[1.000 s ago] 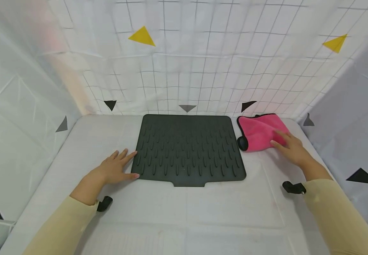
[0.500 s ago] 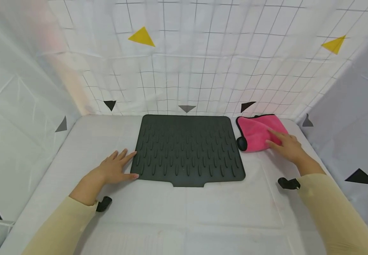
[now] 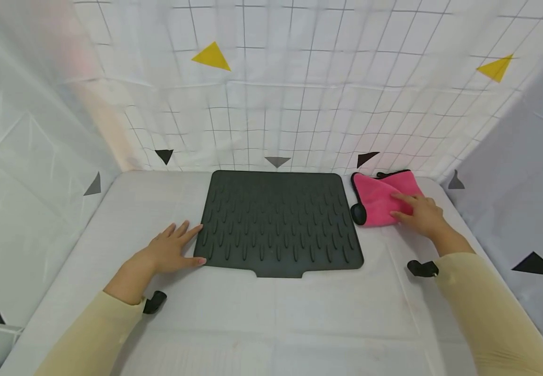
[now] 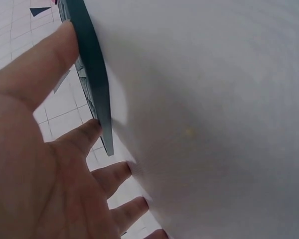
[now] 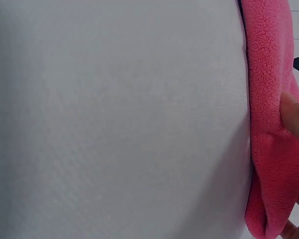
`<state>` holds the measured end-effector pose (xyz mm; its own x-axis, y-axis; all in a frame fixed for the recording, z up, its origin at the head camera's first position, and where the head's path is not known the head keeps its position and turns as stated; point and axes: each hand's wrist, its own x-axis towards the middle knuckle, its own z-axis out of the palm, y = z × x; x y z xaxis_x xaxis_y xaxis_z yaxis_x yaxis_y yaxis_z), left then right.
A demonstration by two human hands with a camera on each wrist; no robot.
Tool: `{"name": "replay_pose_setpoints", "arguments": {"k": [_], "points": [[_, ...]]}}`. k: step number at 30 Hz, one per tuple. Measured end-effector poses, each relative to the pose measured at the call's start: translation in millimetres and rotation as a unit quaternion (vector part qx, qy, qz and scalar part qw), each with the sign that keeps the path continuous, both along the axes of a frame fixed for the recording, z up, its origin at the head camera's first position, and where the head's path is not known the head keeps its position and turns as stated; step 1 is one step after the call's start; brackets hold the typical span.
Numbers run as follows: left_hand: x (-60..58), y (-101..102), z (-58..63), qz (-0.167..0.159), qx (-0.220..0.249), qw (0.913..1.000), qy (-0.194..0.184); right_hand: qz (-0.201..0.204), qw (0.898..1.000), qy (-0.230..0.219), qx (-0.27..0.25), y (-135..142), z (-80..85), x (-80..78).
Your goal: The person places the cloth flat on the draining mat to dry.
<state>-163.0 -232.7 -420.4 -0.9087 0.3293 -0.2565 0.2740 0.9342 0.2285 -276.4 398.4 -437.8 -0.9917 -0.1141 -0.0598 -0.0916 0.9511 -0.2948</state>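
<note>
A dark grey-green ridged mat (image 3: 278, 219) with a short tab at its front edge lies flat on the white table. My left hand (image 3: 168, 250) is spread at its left side, thumb and index fingertips touching the mat's edge (image 4: 92, 64) in the left wrist view. To the right of the mat lies a folded pink plush cloth (image 3: 379, 201) with black edging and a round black part at its front left corner. My right hand (image 3: 424, 216) grips the cloth's right side, with the thumb (image 5: 295, 119) on a fold and other fingers partly hidden behind it.
The white table (image 3: 271, 318) is walled by a grid-lined sheet (image 3: 276, 120) at the back and plain sheets at both sides. Yellow and black triangle markers dot these walls. A small black camera (image 3: 423, 268) sits at each wrist.
My right hand has shifted slightly left across the cloth, and the cloth's right part has bunched a little. The left hand and the mat have stayed put.
</note>
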Motion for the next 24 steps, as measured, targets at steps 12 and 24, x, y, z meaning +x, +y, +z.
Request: {"name": "replay_pose_setpoints", "arguments": {"k": [12, 24], "points": [[-0.9, -2.6, -5.0, 0.000, -0.003, 1.0000, 0.000, 0.022, 0.994, 0.080, -0.070, -1.4, -2.5, 2.5], [-0.9, -2.4, -6.6, 0.003, -0.004, 1.0000, -0.004, -0.016, 0.993, 0.097, -0.070, -7.1, 13.3, 16.9]]}}
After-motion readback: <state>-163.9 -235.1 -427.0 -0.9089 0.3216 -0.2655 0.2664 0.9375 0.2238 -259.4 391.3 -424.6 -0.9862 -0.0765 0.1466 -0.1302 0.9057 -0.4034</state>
